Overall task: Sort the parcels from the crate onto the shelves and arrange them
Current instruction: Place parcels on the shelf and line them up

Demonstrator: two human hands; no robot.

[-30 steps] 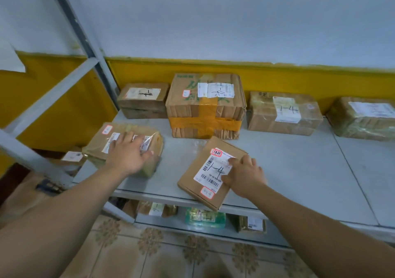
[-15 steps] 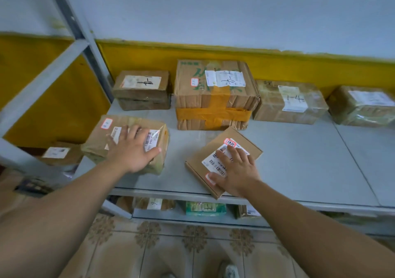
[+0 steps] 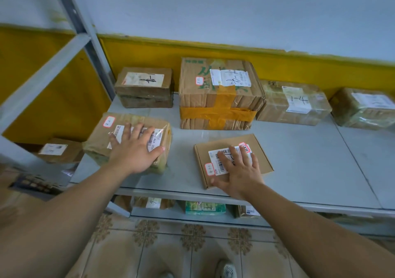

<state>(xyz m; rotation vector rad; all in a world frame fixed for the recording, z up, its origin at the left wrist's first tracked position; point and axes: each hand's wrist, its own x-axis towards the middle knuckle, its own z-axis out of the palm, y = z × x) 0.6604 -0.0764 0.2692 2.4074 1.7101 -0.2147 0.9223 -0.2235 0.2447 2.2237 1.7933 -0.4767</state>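
Note:
A flat brown parcel with a white barcode label lies near the front of the grey shelf. My right hand rests flat on it with the fingers spread. To its left sits a thicker taped parcel at the shelf's left front corner, and my left hand lies flat on its top, fingers straight. Both hands cover part of the labels.
Along the back wall stand a small box, a tall box with orange tape, a wrapped box marked 1-4 and another wrapped box. More parcels sit on the lower shelf. A grey upright frames the left.
The flat parcel has turned from a diagonal to nearly square with the shelf edge and slid back. My right hand went from its edge to lying flat on top. The left hand stays put.

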